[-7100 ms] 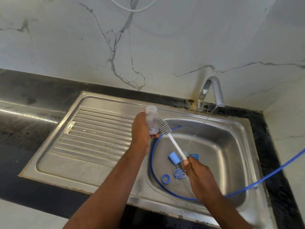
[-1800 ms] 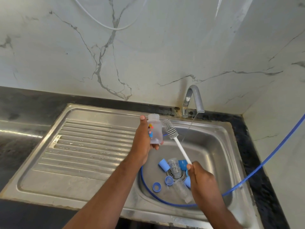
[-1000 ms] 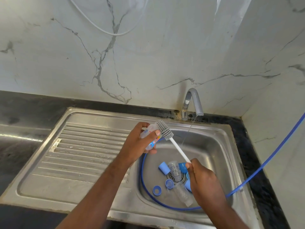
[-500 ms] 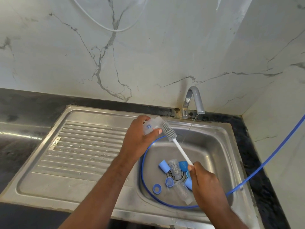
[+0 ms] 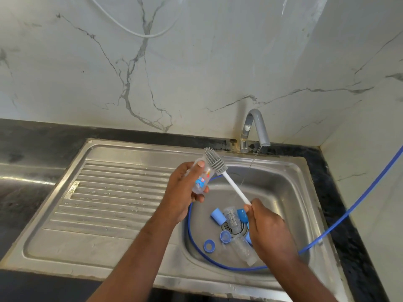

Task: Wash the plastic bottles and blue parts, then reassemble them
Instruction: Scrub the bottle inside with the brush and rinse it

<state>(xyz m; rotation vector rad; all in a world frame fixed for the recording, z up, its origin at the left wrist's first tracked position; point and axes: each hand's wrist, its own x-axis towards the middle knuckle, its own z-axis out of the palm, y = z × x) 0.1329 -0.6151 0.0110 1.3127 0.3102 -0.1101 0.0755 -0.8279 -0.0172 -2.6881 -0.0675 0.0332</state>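
My left hand (image 5: 182, 194) grips a small clear plastic bottle (image 5: 201, 180) with a coloured print, tilted over the sink's left edge. My right hand (image 5: 269, 231) holds the white handle of a bottle brush (image 5: 226, 176); its grey bristle head lies against the bottle's upper side. In the sink basin (image 5: 281, 192) lie a blue cap (image 5: 218, 216), two blue rings (image 5: 209, 245) (image 5: 225, 236), another blue part (image 5: 242, 214) and two clear bottles (image 5: 233, 216) (image 5: 243, 249) near the drain.
A thin stream of water runs from the grey tap (image 5: 255, 129) into the basin. A blue hose (image 5: 353, 203) comes in from the right and loops round the basin floor. The ribbed draining board (image 5: 109, 192) lies to the left. A marble wall stands behind.
The brush head has slid up along the bottle's outside. My left hand has turned the bottle so its print faces me.
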